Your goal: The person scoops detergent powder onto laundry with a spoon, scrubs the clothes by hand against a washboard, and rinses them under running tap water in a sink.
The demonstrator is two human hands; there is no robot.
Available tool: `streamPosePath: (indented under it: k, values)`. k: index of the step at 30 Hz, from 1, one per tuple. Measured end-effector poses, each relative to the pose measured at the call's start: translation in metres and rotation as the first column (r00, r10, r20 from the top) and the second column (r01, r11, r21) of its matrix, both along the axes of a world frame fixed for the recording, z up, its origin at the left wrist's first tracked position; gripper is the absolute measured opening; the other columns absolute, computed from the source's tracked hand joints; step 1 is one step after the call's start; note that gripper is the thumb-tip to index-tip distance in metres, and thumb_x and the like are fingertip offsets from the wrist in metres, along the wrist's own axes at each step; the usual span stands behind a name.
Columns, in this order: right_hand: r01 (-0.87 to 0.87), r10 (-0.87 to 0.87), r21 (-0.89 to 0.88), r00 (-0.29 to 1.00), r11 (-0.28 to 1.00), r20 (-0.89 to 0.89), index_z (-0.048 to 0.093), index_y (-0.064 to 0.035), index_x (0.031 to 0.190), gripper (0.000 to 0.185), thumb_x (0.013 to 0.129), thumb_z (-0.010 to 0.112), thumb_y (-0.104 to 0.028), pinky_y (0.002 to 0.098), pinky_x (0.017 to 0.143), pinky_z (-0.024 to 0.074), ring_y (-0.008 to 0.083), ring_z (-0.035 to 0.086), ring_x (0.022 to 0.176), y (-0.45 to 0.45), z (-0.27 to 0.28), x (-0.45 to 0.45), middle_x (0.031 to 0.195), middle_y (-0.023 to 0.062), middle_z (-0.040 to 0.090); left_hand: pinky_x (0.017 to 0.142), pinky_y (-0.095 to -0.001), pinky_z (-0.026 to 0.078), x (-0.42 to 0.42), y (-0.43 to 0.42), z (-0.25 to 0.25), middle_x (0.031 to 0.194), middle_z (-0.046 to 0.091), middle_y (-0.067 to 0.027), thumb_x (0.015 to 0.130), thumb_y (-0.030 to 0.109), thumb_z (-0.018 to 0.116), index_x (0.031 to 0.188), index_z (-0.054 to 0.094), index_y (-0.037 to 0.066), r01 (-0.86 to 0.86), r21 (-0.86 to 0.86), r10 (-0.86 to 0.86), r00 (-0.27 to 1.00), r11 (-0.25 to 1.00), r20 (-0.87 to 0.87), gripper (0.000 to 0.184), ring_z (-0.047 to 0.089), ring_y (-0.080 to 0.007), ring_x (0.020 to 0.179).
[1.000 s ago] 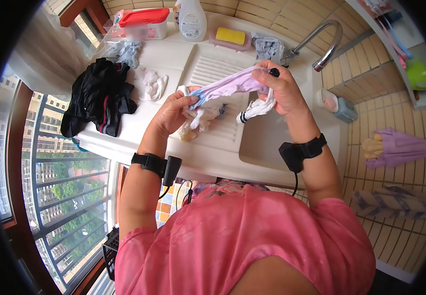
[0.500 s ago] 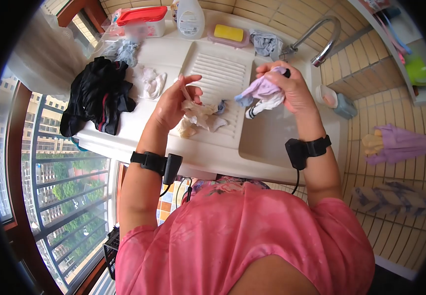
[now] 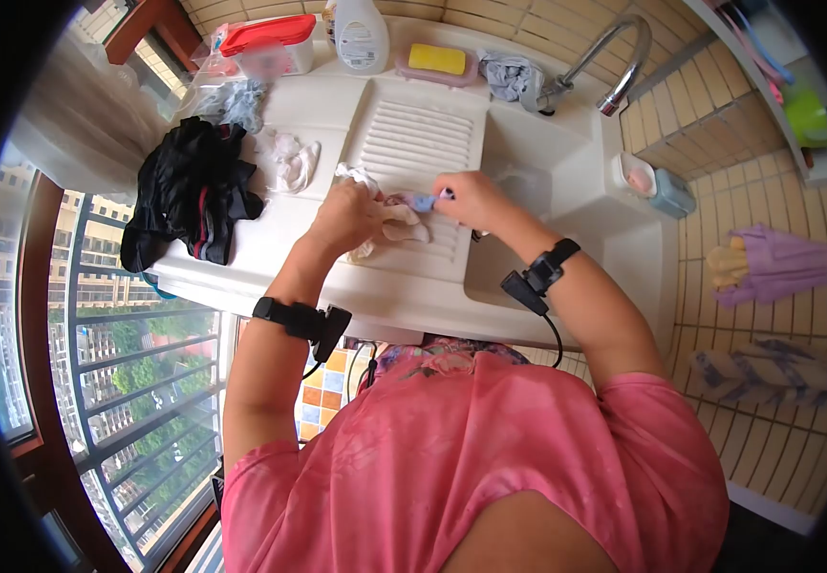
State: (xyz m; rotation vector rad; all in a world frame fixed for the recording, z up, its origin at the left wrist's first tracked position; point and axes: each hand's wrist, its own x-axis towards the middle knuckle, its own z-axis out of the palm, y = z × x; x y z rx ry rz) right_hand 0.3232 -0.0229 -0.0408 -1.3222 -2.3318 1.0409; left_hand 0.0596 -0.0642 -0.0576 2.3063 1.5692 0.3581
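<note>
Over the ribbed washboard of the white sink, my two hands are close together. My left hand is closed on white socks, which stick out above its fingers. Cream cloth spreads from beneath it onto the ribs. My right hand pinches a lavender-and-blue sock, which stretches toward my left hand. A dark-striped white end shows just below my right hand. My fingers hide how the pieces overlap.
Left of the washboard lie a white cloth, a black garment and a blue-grey cloth. Along the back stand a red-lidded tub, a white bottle and a yellow sponge. A faucet arches over the basin.
My right hand has moved left from above the basin to the washboard, bringing the lavender sock beside my left hand. My left hand has lowered and closed its spread fingers on white socks.
</note>
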Motion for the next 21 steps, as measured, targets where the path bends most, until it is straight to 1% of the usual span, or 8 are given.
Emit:
streamPosePath:
  k: [2, 3, 5, 10, 12, 16, 20, 21]
  values:
    - [0.084, -0.169, -0.343, 0.960, 0.936, -0.224, 0.069, -0.0040, 0.102, 0.022, 0.086, 0.074, -0.018, 0.0280, 0.059, 0.0530, 0.0092, 0.065, 0.072, 0.010, 0.026, 0.010, 0.078, 0.0067, 0.066, 0.082, -0.0357, 0.056, -0.008, -0.015, 0.026, 0.097, 0.073, -0.0166, 0.081, 0.030, 0.073, 0.111, 0.071, -0.001, -0.260, -0.326, 0.378, 0.844, 0.909, 0.380, 0.044, 0.071, -0.0283, 0.090]
    - [0.078, -0.162, -0.345, 0.962, 0.935, -0.221, 0.069, -0.0040, 0.102, 0.022, 0.086, 0.074, -0.018, 0.0280, 0.059, 0.0530, 0.0092, 0.065, 0.072, 0.012, 0.041, 0.016, 0.078, 0.0067, 0.066, 0.082, -0.0357, 0.056, -0.012, -0.016, 0.022, 0.097, 0.073, -0.0166, 0.081, 0.030, 0.073, 0.111, 0.071, -0.001, -0.266, -0.329, 0.385, 0.840, 0.906, 0.382, 0.044, 0.071, -0.0283, 0.090]
    - [0.053, -0.300, -0.499, 0.852, 0.865, -0.430, 0.069, -0.0024, 0.100, 0.021, 0.087, 0.074, -0.018, 0.0260, 0.055, 0.0504, 0.0074, 0.059, 0.065, 0.013, 0.067, 0.024, 0.077, 0.0015, 0.063, 0.076, -0.0340, 0.056, -0.022, -0.011, 0.008, 0.091, 0.073, -0.0160, 0.081, 0.027, 0.072, 0.104, 0.072, -0.003, -0.225, -0.593, 0.599, 0.567, 0.773, 0.565, 0.038, 0.071, -0.0249, 0.082]
    - [0.024, -0.360, -0.495, 0.717, 0.868, -0.597, 0.068, -0.0021, 0.103, 0.023, 0.087, 0.075, -0.018, 0.0240, 0.058, 0.0492, 0.0072, 0.057, 0.067, 0.017, 0.093, 0.031, 0.082, 0.0013, 0.065, 0.077, -0.0381, 0.057, -0.028, -0.004, 0.008, 0.086, 0.074, -0.0175, 0.082, 0.028, 0.071, 0.095, 0.074, -0.004, -0.319, -0.483, 0.523, 0.764, 0.815, 0.377, 0.035, 0.073, -0.0295, 0.084]
    - [0.037, -0.309, -0.411, 0.722, 0.911, -0.619, 0.068, -0.0033, 0.105, 0.023, 0.089, 0.075, -0.017, 0.0228, 0.060, 0.0501, 0.0072, 0.060, 0.073, 0.017, 0.099, 0.027, 0.086, 0.0014, 0.066, 0.081, -0.0418, 0.057, -0.020, -0.007, 0.026, 0.095, 0.075, -0.0195, 0.084, 0.039, 0.073, 0.098, 0.075, -0.002, -0.224, -0.244, 0.232, 0.973, 0.944, 0.004, 0.043, 0.073, -0.0344, 0.090]
    - [0.095, -0.282, -0.338, 0.777, 0.936, -0.562, 0.067, -0.0048, 0.104, 0.019, 0.090, 0.075, -0.015, 0.0225, 0.059, 0.0510, 0.0058, 0.060, 0.076, -0.001, 0.101, 0.012, 0.087, 0.0006, 0.065, 0.090, -0.0436, 0.055, 0.009, -0.019, 0.102, 0.104, 0.075, -0.0191, 0.090, 0.060, 0.065, 0.103, 0.077, 0.002, -0.312, -0.233, 0.239, 0.925, 0.921, -0.297, 0.061, 0.072, -0.0341, 0.098]
    - [0.095, -0.192, -0.191, 0.785, 0.977, -0.589, 0.066, -0.0035, 0.103, 0.011, 0.094, 0.070, -0.008, 0.0241, 0.058, 0.0527, 0.0051, 0.057, 0.065, -0.031, 0.095, -0.013, 0.087, -0.0006, 0.064, 0.086, -0.0441, 0.055, 0.011, -0.009, 0.100, 0.088, 0.073, -0.0235, 0.096, 0.061, 0.056, 0.088, 0.075, -0.003, -0.367, -0.093, 0.341, 0.914, 0.925, -0.218, 0.067, 0.071, -0.0375, 0.092]
    - [0.096, -0.192, -0.191, 0.782, 0.977, -0.592, 0.066, -0.0035, 0.103, 0.011, 0.094, 0.070, -0.008, 0.0241, 0.058, 0.0527, 0.0051, 0.057, 0.065, -0.039, 0.094, -0.019, 0.087, -0.0006, 0.064, 0.087, -0.0442, 0.054, 0.005, 0.002, 0.083, 0.094, 0.074, -0.0218, 0.098, 0.059, 0.052, 0.093, 0.075, -0.002, -0.257, -0.251, 0.258, 0.966, 0.933, -0.029, 0.065, 0.071, -0.0358, 0.095]
